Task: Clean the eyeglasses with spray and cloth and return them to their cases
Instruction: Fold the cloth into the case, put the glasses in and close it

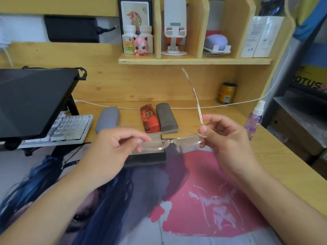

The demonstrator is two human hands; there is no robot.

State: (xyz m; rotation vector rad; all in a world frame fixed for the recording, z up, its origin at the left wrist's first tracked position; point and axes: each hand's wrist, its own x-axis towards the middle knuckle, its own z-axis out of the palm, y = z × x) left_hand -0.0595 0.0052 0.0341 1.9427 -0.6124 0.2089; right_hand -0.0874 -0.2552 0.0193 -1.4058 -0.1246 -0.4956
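Desk edge runs down my right side, shelf above at twelve o'clock, and the printed mat lies open below my hands. Clear-framed eyeglasses hang in the air between my hands, lenses facing down. My left hand pinches the left lens rim; my right hand pinches the hinge, one temple arm sticking up toward twelve. Three cases at twelve: grey case, red case, dark grey case. Spray bottle at three, standing apart.

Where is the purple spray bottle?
In the head view, the clear purple plastic spray bottle stands upright on the right side of the wooden desk, just beyond the right hand and in front of the gold tin can.
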